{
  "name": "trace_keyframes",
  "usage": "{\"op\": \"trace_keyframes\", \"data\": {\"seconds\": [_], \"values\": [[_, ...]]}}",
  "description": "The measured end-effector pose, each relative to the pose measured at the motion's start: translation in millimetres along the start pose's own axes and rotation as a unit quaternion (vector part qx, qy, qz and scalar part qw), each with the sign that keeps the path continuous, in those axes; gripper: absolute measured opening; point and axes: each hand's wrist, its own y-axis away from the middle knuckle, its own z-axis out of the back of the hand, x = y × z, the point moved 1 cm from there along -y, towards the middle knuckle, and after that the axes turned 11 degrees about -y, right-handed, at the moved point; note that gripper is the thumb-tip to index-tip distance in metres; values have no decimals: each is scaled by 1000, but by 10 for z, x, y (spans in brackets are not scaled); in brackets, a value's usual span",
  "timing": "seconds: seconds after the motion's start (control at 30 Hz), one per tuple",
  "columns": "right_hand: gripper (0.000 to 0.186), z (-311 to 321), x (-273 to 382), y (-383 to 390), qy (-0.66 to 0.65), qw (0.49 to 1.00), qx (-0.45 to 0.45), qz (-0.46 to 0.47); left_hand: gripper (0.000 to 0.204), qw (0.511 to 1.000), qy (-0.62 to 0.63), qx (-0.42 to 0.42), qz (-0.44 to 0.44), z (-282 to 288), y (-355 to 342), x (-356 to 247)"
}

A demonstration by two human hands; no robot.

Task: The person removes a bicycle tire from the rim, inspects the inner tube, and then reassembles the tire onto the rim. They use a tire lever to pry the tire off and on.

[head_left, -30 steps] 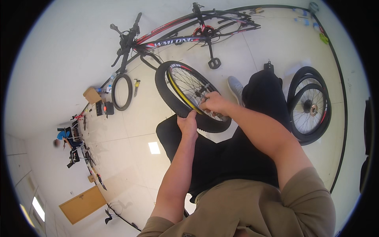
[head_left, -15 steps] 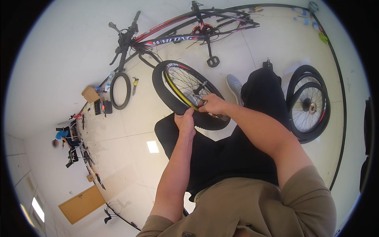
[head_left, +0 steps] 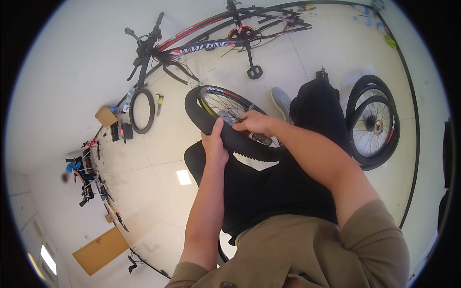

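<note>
A bicycle wheel (head_left: 223, 102) leans in front of my knees, its spokes showing. A black knobby tyre (head_left: 240, 144) sits partly off its rim on the near left side. A yellow strip (head_left: 205, 106) shows in the gap between tyre and rim. My left hand (head_left: 214, 144) grips the tyre from the left, thumb on top. At the rim, beside the spokes, my right hand (head_left: 254, 123) is closed with its fingers curled. A greyish piece shows under that fist; whether the hand holds it, I cannot tell.
A black and red bicycle frame (head_left: 204, 46) without wheels lies ahead. A loose tyre (head_left: 142, 111), a yellow-handled tool (head_left: 159, 102) and a cardboard box (head_left: 104, 116) lie left. Another wheel with tyres (head_left: 372, 122) lies right. Far left, a person (head_left: 74, 167) sits.
My left hand has moved left and up along the tyre. The wheel has tipped lower, and the tyre's near side covers more of the rim and yellow strip. My right hand has shifted slightly left.
</note>
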Motion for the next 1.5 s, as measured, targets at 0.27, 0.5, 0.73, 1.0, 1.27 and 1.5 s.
{"op": "trace_keyframes", "data": {"seconds": [0.27,0.5,0.73,1.0,1.27,1.5], "values": [[26,30,-55,-34,-4,1000,-3,-13,51,995,-65,-77,-27,-181,330,321],[35,-28,-13,0,-25,1000,2,-11,42,998,-64,-6,-11,-37,317,248],[45,-40,-39,-53,-33,997,-62,22,40,997,-66,50,4,7,248,267],[41,-56,23,0,-64,992,-77,74,40,994,-91,51,-11,-11,223,333],[40,8,-17,-59,-90,995,-53,-3,40,991,-105,82,-4,-40,259,311],[35,-48,60,65,-64,996,-55,36,33,987,-118,108,-33,-86,209,350]]}}
